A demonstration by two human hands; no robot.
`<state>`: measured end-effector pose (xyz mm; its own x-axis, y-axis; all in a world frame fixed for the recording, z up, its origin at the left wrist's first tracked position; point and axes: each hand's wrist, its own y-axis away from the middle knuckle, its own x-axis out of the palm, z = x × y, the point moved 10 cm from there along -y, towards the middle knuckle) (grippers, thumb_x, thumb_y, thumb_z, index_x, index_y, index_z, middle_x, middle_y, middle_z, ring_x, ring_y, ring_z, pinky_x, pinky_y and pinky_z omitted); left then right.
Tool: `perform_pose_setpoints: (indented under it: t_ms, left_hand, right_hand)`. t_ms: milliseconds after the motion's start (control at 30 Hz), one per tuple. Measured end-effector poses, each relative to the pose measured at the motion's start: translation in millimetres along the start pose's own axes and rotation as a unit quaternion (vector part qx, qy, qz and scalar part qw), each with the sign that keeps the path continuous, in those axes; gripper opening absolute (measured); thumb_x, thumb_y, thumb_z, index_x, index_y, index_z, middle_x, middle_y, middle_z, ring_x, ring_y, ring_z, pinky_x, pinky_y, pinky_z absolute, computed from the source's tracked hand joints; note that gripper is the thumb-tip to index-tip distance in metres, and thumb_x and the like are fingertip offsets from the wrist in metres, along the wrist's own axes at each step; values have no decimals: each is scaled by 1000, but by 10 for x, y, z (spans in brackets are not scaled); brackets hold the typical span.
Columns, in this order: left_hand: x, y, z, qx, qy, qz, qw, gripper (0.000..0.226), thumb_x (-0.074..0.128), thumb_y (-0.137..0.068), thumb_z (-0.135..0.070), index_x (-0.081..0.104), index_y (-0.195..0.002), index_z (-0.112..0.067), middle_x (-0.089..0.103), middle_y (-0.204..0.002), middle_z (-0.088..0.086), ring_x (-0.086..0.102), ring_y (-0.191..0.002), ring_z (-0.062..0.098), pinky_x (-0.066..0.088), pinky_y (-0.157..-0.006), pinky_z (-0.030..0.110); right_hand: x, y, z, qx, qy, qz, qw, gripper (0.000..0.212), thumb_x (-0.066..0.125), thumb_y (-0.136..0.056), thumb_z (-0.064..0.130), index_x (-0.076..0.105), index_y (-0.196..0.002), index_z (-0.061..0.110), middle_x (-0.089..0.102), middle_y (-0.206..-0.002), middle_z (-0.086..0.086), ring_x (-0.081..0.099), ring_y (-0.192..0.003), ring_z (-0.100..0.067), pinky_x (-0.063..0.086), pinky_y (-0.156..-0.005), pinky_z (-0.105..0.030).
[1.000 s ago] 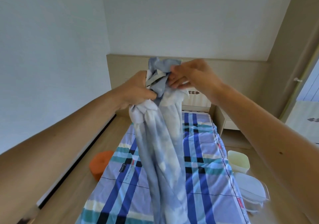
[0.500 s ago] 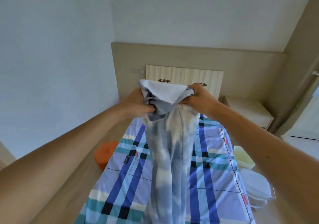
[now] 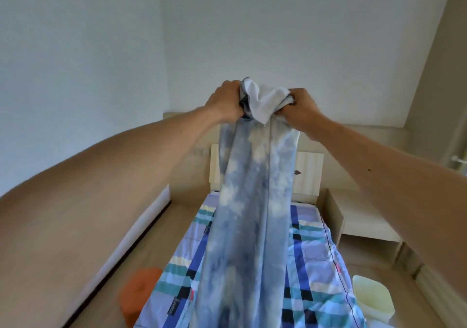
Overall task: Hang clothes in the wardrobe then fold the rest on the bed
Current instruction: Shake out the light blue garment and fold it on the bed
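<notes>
Both fists clamp the bleached blue garment (image 3: 255, 201): left hand (image 3: 227, 101) and right hand (image 3: 302, 107) at its bunched top. It hangs over the plaid bed (image 3: 313, 264); a black label (image 3: 173, 306) below reads "Love".

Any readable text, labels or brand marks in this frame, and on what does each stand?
Small dark label on the plaid bed cover, near its left edge: script lettering, perhaps "Love", too blurred to confirm.
Red tag on the cover's right seam: too small to read.
Bleached jeans: no text visible.
</notes>
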<state>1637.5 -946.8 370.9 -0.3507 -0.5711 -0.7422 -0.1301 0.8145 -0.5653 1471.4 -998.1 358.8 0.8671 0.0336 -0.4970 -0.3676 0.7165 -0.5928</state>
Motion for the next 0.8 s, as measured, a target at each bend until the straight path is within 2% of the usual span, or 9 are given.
perform_pose_setpoints:
  t_ms: [100,233,333,400,500,600,667,733,800]
  left_hand:
    - [-468,-140,-263,42,-24,-15,999,40,66,-64,-22,67,-101,-8,70,-104,14,70,-96,33,59,-83,46]
    - [-832,153,-599,76,-26,-2,997,15,69,-73,-1,58,-79,-8,63,-74,6,64,-72,26,52,-63,33]
    - [-824,696,-742,99,-5,39,994,22,73,-68,3,57,-70,-13,61,-62,6,58,-56,17,49,-56,29]
    - [-696,1158,-796,116,22,81,990,29,72,-65,-2,52,-65,-23,60,-61,4,55,-56,12,46,-58,25]
    - [-361,1919,-762,106,59,141,983,23,58,-59,-2,49,-63,-23,56,-60,3,52,-53,3,39,-53,16]
    - [270,2793,-590,73,102,231,965,31,61,-58,2,52,-56,-27,54,-50,-13,48,-48,-3,37,-51,15]
    - [845,3407,-302,31,114,289,950,33,66,-66,-6,55,-61,-36,59,-59,-20,54,-60,-3,45,-59,23]
    - [1381,3990,-23,-26,140,344,928,26,66,-74,-14,63,-74,-40,65,-74,-19,65,-78,12,54,-73,36]
    - [1837,4521,75,-22,111,405,907,24,63,-79,-3,63,-82,-27,66,-79,-7,63,-74,10,54,-70,39]
  right_hand:
    - [-314,-67,458,-52,-2,-15,999,10,66,-79,1,70,-84,8,62,-70,6,55,-67,-4,45,-59,-23]
    - [-515,184,802,-81,-20,3,996,16,62,-81,-1,66,-75,13,59,-63,14,54,-63,-1,44,-59,-22]
    - [-432,689,870,-83,-45,53,994,15,66,-83,0,65,-75,12,56,-56,18,51,-57,4,43,-58,-17]
    - [-290,1144,855,-82,-56,102,990,17,70,-84,2,67,-74,16,59,-58,18,54,-59,5,44,-59,-13]
    - [16,1932,655,-62,-65,177,980,20,75,-75,11,69,-69,29,64,-60,21,54,-59,9,45,-59,-14]
    - [437,2790,298,-18,-54,286,956,19,73,-75,14,68,-70,32,67,-64,22,58,-62,10,47,-62,-15]
    - [739,3391,-25,27,-35,357,933,24,73,-78,11,65,-75,33,67,-67,20,61,-66,13,46,-65,-11]
    - [1009,3964,-367,67,-11,408,910,26,73,-82,5,64,-80,30,64,-72,22,58,-66,18,43,-64,-6]
    - [1269,4515,-702,112,-6,451,886,24,71,-82,7,64,-80,29,64,-76,19,57,-66,17,46,-67,-10]
